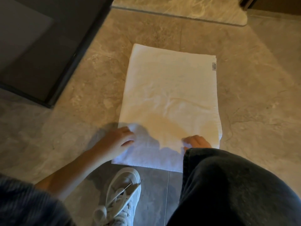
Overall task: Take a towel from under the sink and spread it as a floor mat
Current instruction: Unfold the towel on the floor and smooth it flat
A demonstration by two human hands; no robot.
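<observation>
A white towel [169,98] lies flat on the stone floor, folded into a long rectangle that runs away from me, with a small label at its far right edge. My left hand [116,141] pinches the towel's near left edge, fingers on top and thumb beside them. My right hand [197,141] rests on the near right part of the towel with its fingers curled into the cloth. My knee hides the right wrist and part of the hand.
A dark cabinet or door panel [37,51] stands at the left. A raised marble step [179,8] crosses the top. My white sneaker [123,193] and my dark trouser leg [236,190] are at the towel's near edge. The floor [260,95] is beige stone tile.
</observation>
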